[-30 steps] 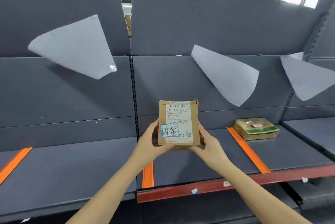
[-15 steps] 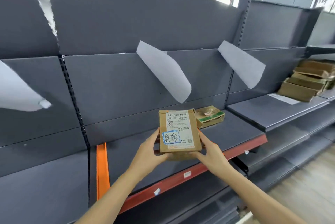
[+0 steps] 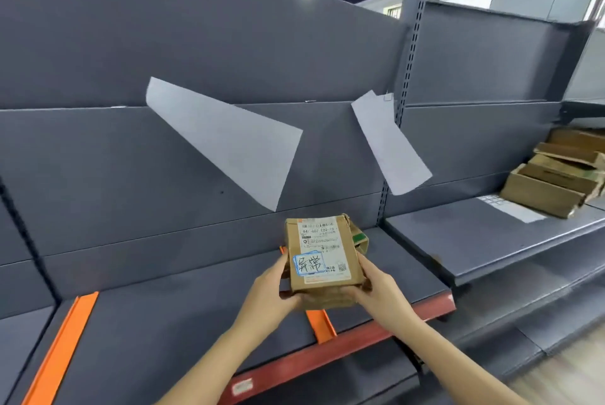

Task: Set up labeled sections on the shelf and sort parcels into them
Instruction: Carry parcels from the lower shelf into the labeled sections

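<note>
Hands frame the centre of the view: the left hand [image 3: 271,290] and the right hand [image 3: 376,286] each curl round a lower corner of a small brown cardboard parcel [image 3: 322,273], gripping it between them. The parcel is held upright in the air, its face tipped toward the camera, just above the front part of a dark grey metal shelf [image 3: 163,313].

A white printed shipping label [image 3: 319,236] covers most of the parcel's face, and a blue-bordered sticker with handwritten characters [image 3: 309,263] sits over the label's lower left. The top right corner of the carton looks crumpled. The parcel probably weighs little and is stiff along its edges but softer at that dented corner. Its matte cardboard should not slip, so holding the two side edges low down keeps the label readable.

Below the parcel, a flat orange divider strip [image 3: 322,326] runs from front to back across the shelf. A second orange strip [image 3: 62,349] lies well to the left. Just behind the parcel sits another brown carton with a green patch [image 3: 359,237]. Two white paper sheets [image 3: 229,142] hang curling from the grey back panel. Far right, a stack of flat cardboard boxes [image 3: 556,175] rests on the neighbouring shelf.
</note>
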A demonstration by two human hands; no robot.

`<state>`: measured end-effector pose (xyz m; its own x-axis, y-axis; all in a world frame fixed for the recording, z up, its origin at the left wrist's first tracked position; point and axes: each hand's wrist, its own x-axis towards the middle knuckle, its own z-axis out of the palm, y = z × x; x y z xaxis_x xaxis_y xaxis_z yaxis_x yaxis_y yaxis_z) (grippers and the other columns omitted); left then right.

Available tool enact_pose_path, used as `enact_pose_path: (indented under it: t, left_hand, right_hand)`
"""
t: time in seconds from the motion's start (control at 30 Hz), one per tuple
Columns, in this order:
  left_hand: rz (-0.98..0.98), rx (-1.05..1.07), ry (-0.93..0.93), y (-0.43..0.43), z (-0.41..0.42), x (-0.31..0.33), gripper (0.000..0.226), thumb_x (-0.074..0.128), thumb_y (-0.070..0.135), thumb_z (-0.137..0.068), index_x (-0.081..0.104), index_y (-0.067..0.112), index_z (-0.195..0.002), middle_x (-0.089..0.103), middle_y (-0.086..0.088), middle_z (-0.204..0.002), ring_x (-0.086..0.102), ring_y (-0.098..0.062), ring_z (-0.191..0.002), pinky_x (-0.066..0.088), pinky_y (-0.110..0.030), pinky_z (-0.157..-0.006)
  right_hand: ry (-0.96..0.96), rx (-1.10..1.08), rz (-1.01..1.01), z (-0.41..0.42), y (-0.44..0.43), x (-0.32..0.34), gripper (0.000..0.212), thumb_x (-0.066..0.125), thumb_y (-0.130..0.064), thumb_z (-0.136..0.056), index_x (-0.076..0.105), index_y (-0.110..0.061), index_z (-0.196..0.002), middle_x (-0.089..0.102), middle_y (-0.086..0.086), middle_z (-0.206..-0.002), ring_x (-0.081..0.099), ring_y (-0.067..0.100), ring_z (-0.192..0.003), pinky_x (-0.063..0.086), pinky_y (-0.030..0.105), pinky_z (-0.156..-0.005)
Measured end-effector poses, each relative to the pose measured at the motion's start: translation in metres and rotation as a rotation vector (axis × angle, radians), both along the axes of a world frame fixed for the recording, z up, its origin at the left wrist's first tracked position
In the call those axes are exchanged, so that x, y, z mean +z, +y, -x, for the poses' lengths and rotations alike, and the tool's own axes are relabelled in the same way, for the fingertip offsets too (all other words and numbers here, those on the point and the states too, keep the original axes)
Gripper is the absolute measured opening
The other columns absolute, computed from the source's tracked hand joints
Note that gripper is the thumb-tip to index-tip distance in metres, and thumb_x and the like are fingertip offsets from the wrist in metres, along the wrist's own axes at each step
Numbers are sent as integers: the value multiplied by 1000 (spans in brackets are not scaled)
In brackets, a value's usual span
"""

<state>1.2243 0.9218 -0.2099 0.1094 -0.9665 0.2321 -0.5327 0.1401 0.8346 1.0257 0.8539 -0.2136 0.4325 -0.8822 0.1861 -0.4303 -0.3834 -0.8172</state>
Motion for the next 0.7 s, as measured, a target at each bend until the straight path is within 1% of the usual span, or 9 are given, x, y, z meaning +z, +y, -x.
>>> enact_pose_path:
  t: [0.07,0.13,0.23,0.37,0.43,0.5,0.57,0.63,0.7]
  left_hand:
    - [-6,28,-5,-22,21,1,73,74,12,-78,32,62,-111,53,44,-100,47,25,-101,37,3,-76]
    - [-18,65,3,-44,38,0,77,76,16,-76,30,61,-118,55,38,-108,49,18,-107,39,-2,-84]
    - [-59,122,8,-71,56,-2,83,79,19,-73,28,62,-123,57,28,-116,51,10,-110,43,-13,-92]
    - [-109,112,-13,-95,65,-2,78,75,19,-79,22,57,-121,47,39,-109,42,32,-93,33,7,-74]
    - [-156,76,-50,-103,63,-3,74,67,19,-87,14,52,-127,38,36,-120,36,25,-103,27,9,-76]
    - [-215,65,-72,-111,58,-6,75,59,17,-92,5,49,-132,35,32,-124,34,11,-119,26,1,-90]
    - [-257,57,-92,-120,51,-8,79,58,17,-93,2,45,-140,35,32,-126,33,6,-124,25,-11,-100]
    - [-278,48,-119,-129,45,-10,81,61,18,-91,4,41,-145,35,31,-128,33,7,-123,23,-13,-101]
    - [-265,63,-143,-139,38,-13,83,64,20,-89,7,39,-146,38,27,-135,34,3,-130,23,-14,-103]
  right_hand:
    - [18,29,4,19,-28,4,65,64,-11,-86,33,-53,-124,57,-36,-106,57,-13,-100,44,7,-84]
    - [24,57,1,33,-55,7,65,63,-11,-86,33,-48,-131,59,-30,-109,59,-7,-101,46,9,-85]
    - [26,103,-2,48,-88,7,66,63,-11,-87,32,-50,-131,61,-28,-109,59,-7,-101,47,11,-85]
    - [41,148,-26,57,-122,4,67,60,-8,-88,29,-56,-123,58,-31,-110,55,-13,-101,41,2,-79]
    - [56,169,-27,58,-136,3,68,60,-7,-88,26,-55,-121,55,-32,-108,52,-21,-97,39,0,-77]
    - [67,189,-26,56,-149,0,68,60,-5,-88,25,-55,-118,52,-35,-106,48,-28,-93,38,-1,-76]
    - [80,192,-19,50,-159,-4,69,61,-5,-88,24,-56,-118,51,-38,-105,52,-23,-93,40,1,-77]
    - [85,186,-22,44,-167,-8,70,61,-7,-88,24,-59,-116,51,-39,-105,55,-14,-94,41,3,-79]
    - [89,183,-32,38,-175,-13,70,60,-8,-89,22,-62,-114,50,-39,-106,53,-15,-96,41,3,-80]
